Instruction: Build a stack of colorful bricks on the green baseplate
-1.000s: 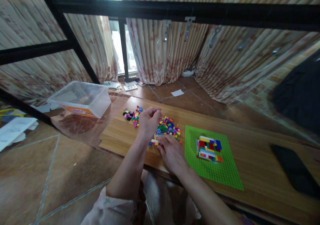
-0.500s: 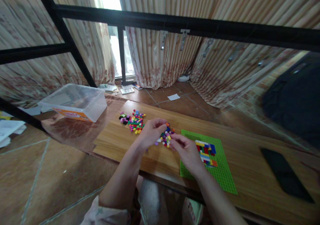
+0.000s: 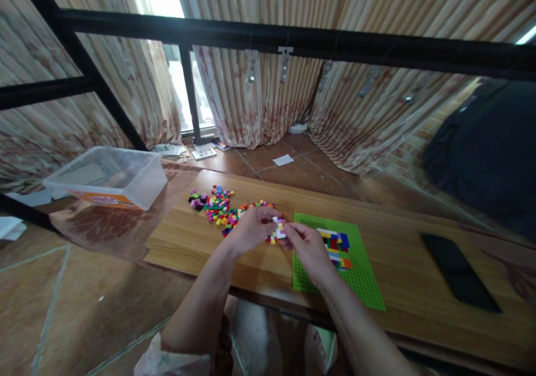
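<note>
My left hand and my right hand meet above a loose pile of small toy building bricks. Between their fingertips is a small cluster of white, pink and yellow bricks. Both hands are closed in a pinch at this cluster; which fingers hold which brick is partly hidden. Just under my right hand and wrist lies a green studded baseplate. On it stands a built block of coloured bricks, white, yellow, blue, red and orange, partly covered by my right hand.
The wooden tabletop carries a dark flat slab at the right. A clear plastic bin with an orange label stands at the left. Black metal bars cross in front of the curtains. A paper lies on the floor behind.
My hands have come together, and a white, pink and yellow brick cluster now shows between the fingertips. The whole view has shifted slightly, with the scene sliding left.
</note>
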Available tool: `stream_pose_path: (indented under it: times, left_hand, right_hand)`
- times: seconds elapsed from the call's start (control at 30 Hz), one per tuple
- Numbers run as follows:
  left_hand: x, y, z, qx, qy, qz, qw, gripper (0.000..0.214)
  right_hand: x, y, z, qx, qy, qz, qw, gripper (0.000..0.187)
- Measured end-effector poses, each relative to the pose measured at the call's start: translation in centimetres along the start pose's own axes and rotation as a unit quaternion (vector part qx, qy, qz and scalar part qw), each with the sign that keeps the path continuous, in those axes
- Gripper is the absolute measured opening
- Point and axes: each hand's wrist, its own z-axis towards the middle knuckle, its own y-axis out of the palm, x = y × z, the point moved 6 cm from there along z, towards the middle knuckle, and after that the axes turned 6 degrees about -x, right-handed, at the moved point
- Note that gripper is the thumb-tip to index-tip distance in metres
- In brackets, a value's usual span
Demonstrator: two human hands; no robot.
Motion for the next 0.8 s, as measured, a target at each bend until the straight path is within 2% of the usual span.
stream_pose_path:
  times: [0.23, 0.4, 0.53, 0.67, 0.73, 0.8]
  left_hand:
    - [0.0, 0.3, 0.0, 0.012, 0.002, 0.013, 1.0, 0.031]
    - [0.8, 1.1, -0.1, 0.021, 0.01, -0.015, 1.0, 0.017]
    - [1.1, 1.8, -0.1, 0.022, 0.014, -0.061, 0.998, 0.013]
    - [1.1, 1.9, -0.1, 0.037, 0.021, -0.079, 0.996, 0.014]
    - [0.8, 1.6, -0.1, 0.048, 0.019, -0.076, 0.996, 0.014]
    - [0.4, 1.0, 0.0, 0.064, 0.012, -0.055, 0.996, 0.015]
  right_hand:
    - [-0.2, -0.6, 0.4, 0.026, -0.026, -0.013, 0.999, 0.032]
    - [-0.3, -0.9, 0.4, 0.058, -0.054, -0.005, 0.997, 0.025]
    - [-0.2, -0.8, 0.0, 0.116, -0.042, 0.065, 0.99, 0.024]
    - [0.4, -0.4, -0.1, 0.133, -0.02, 0.131, 0.982, 0.026]
    - [0.7, -0.6, 0.1, 0.138, -0.018, 0.135, 0.981, 0.028]
    - [0.9, -1.2, 0.3, 0.154, -0.022, 0.083, 0.984, 0.03]
